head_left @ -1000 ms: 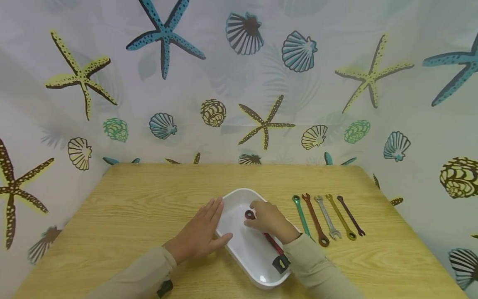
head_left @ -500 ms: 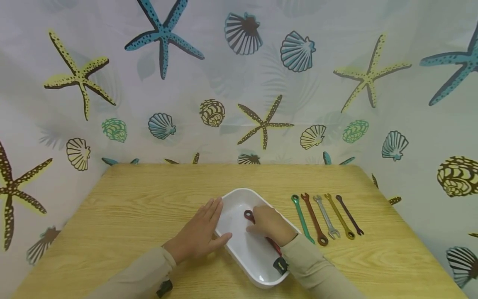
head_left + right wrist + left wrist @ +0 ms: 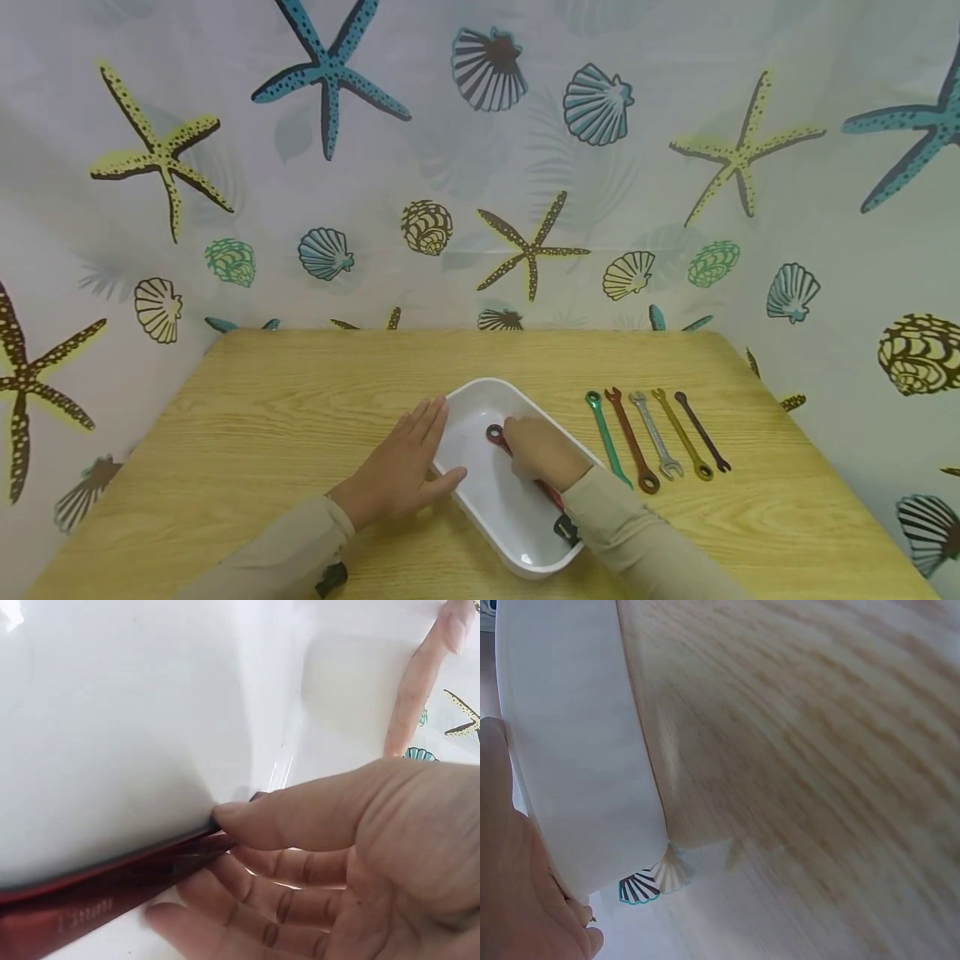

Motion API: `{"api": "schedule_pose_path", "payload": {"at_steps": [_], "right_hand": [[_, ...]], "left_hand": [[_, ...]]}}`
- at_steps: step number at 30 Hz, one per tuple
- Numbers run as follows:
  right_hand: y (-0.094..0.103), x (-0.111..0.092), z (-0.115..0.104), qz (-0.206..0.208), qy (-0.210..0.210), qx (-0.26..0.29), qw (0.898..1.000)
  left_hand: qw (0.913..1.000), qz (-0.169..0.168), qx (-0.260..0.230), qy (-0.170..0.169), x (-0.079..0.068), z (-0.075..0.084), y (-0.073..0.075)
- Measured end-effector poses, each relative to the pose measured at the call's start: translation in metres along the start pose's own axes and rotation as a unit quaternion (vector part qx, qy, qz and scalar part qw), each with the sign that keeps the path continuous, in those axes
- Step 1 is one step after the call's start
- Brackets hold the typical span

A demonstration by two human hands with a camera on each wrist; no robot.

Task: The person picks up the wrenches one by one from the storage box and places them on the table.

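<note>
A white tray [image 3: 483, 492] with rounded corners stands at an angle on the wooden table. Inside it lies a red ratcheting wrench [image 3: 501, 442], its ring end showing and its middle covered by my right hand [image 3: 546, 454]. In the right wrist view, the thumb and fingers pinch the red shank of the wrench [image 3: 90, 904]. My left hand [image 3: 405, 468] rests flat with straight fingers against the tray's left rim, thumb spread. The left wrist view shows this hand along the outer wall of the tray [image 3: 577, 735].
To the right of the tray several wrenches lie in a row: green [image 3: 604, 429], red-brown [image 3: 632, 437], silver [image 3: 656, 433], gold [image 3: 682, 433] and dark purple [image 3: 702, 431]. A shell-and-starfish curtain [image 3: 450, 167] hangs behind and beside the table [image 3: 300, 417].
My right hand has lowered onto the red wrench and its fingers have closed around it. The wrench's ring end has shifted slightly left. My left hand stays on the rim.
</note>
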State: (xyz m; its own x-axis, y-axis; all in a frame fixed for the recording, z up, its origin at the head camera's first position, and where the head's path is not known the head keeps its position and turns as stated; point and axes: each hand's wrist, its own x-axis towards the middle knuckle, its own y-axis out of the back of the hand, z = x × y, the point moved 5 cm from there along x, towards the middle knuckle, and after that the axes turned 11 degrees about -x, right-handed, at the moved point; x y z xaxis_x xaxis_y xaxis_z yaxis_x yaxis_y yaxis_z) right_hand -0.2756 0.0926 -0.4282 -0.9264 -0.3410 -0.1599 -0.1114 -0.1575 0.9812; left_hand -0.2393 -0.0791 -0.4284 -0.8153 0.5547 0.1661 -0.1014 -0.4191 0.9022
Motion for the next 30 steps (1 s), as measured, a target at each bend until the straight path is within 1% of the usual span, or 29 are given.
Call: {"api": "schedule_pose_path", "payload": {"at_steps": [3,7,10,18,22,30], "right_hand": [[-0.0001,0.0008,0.0007,-0.004,0.000,0.006,1.000],[0.0014,0.0013,0.0013,0.004,0.007,0.004,1.000],[0.0028,0.0011,0.0022,0.004,0.008,0.016,1.000],[0.0041,0.0006,0.0034,-0.007,0.017,0.065,0.998],[0.0030,0.0013,0.0040,-0.021,0.009,0.101,0.995],[0.0010,0.0011,0.0034,-0.040,-0.004,0.139,0.990]], "left_hand": [[1.0000,0.002,0.001,-0.002,0.0002,0.0006,0.0002],[1.0000,0.000,0.003,0.000,0.0005,0.0007,0.0002],[1.0000,-0.002,0.003,0.000,0.0009,0.0008,0.0005],[1.0000,-0.005,0.003,0.004,0.0019,0.0003,-0.0002],[0.9999,-0.007,0.003,0.006,0.0019,-0.0003,-0.0013],[1.0000,-0.005,-0.002,0.007,0.0012,0.0005,-0.0003]]}}
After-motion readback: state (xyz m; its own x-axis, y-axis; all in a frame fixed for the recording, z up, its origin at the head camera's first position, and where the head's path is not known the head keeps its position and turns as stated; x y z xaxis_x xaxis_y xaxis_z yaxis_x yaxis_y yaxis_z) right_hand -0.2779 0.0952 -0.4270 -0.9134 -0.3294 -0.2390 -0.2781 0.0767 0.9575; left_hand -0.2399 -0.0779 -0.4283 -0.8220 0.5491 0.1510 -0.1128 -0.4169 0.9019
